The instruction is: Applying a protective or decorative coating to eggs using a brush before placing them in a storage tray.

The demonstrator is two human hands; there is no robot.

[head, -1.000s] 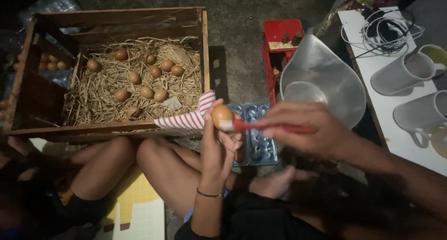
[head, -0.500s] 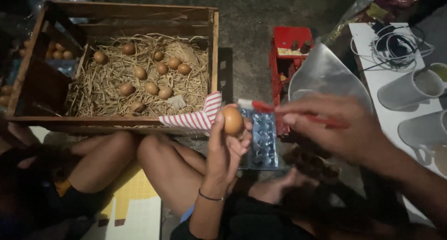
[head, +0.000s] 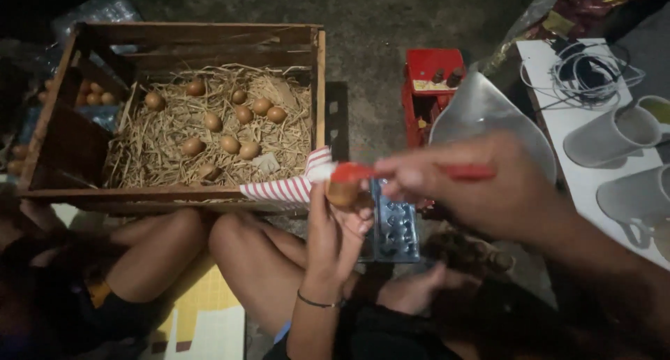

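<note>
Above the left hand [head: 333, 224], which grips a brown egg [head: 343, 192], the right hand [head: 474, 189] pinches a red brush [head: 412, 171].

Left hand [head: 335, 227] at centre holds a brown egg [head: 343, 192]; right hand [head: 481, 185], at 3 o'clock, presses a red toothbrush [head: 419, 171] onto it. Wooden crate [head: 317, 87] of straw and eggs at 10 o'clock.

Open floor [head: 377, 60] between wooden crate [head: 319, 87] and red box [head: 433, 63]; crate top unobstructed.
</note>
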